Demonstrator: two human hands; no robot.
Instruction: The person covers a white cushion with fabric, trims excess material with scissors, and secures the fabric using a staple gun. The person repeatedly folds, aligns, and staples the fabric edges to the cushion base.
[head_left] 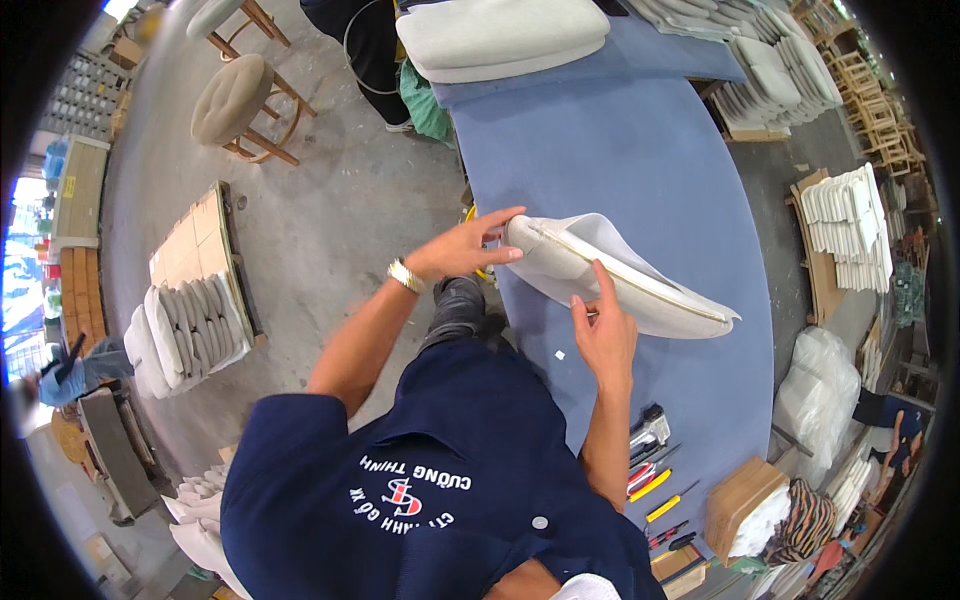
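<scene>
A pale grey cushion cover (575, 270) lies slantwise on the blue-topped table (600, 150). A zip or seam line runs along its length, and a loose flap of fabric lifts at its far side. At the left end of the cover is my left hand (462, 246), thumb and fingers apart around that end. My right hand (605, 335) is over its near edge, with the index finger stretched out onto the seam line, the thumb apart and the other fingers curled. Nothing shows gripped in either hand.
Right of my right forearm lie a staple gun (650, 428) and several yellow- and red-handled tools (652, 486). A padded cushion (500, 38) sits at the table's far end. Stacked cushions (190, 330) and a round stool (235, 100) stand on the floor to the left.
</scene>
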